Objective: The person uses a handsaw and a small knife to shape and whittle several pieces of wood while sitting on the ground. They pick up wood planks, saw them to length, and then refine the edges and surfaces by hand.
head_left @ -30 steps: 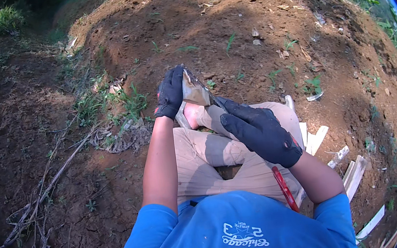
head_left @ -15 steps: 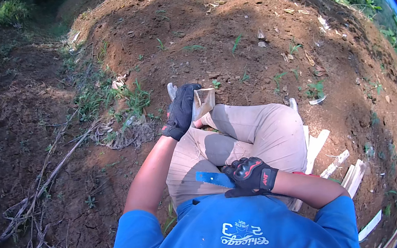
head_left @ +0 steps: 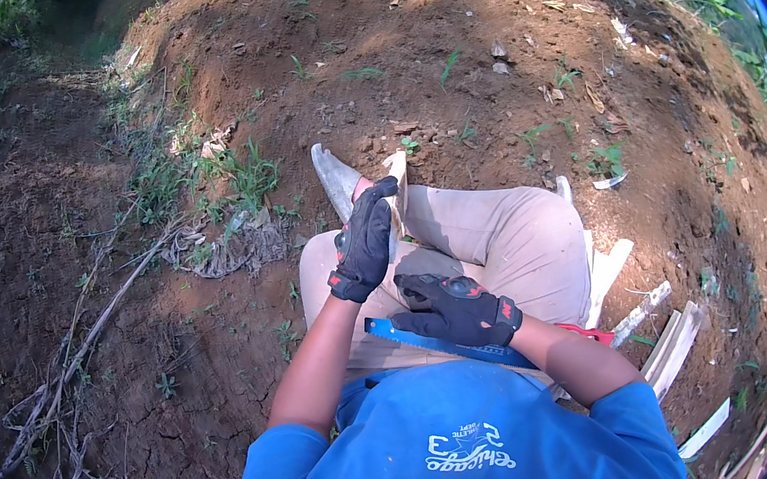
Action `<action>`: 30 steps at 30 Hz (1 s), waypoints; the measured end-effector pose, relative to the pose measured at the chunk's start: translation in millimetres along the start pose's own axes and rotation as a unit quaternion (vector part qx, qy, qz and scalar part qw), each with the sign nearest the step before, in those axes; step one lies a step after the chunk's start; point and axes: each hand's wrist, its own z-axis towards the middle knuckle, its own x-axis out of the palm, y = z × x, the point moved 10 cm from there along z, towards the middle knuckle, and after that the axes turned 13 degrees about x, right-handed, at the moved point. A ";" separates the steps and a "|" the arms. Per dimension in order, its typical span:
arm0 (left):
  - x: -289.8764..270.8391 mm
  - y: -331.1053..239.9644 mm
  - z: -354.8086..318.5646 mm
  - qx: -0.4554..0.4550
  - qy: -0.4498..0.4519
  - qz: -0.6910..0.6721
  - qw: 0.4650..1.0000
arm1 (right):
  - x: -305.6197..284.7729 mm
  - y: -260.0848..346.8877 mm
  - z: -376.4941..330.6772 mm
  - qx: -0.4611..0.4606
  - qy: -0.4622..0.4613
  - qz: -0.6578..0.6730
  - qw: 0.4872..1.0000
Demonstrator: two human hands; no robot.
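Observation:
My left hand (head_left: 368, 241), in a black glove, is closed around an upright pale piece of split wood (head_left: 399, 182) above my crossed legs. Part of the wood is hidden behind the fingers. A blue saw blade (head_left: 386, 328) with a toothed edge lies slanting across my lap, and a red part (head_left: 590, 333), seemingly its handle, shows by my right forearm. Over the blade is my right hand (head_left: 461, 311), also gloved, its thumb and fingers apart and pointing toward the left hand. Whether its palm touches the blade cannot be seen.
Several pale wood strips (head_left: 674, 347) lie on the ground to my right. A grey shoe (head_left: 337, 183) sticks out past my left hand. Dry branches (head_left: 92, 341) and grass tufts (head_left: 252, 181) are on the left. Brown soil (head_left: 431, 10) rises ahead.
My left hand has come closer to me, and the wood has turned to a narrower side. My right hand has moved forward and left, uncovering more of the saw.

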 end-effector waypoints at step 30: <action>-4.1 -18.2 -9.1 -0.040 -0.125 0.179 0.975 | -52.7 -20.6 80.3 0.023 -0.330 -0.005 0.944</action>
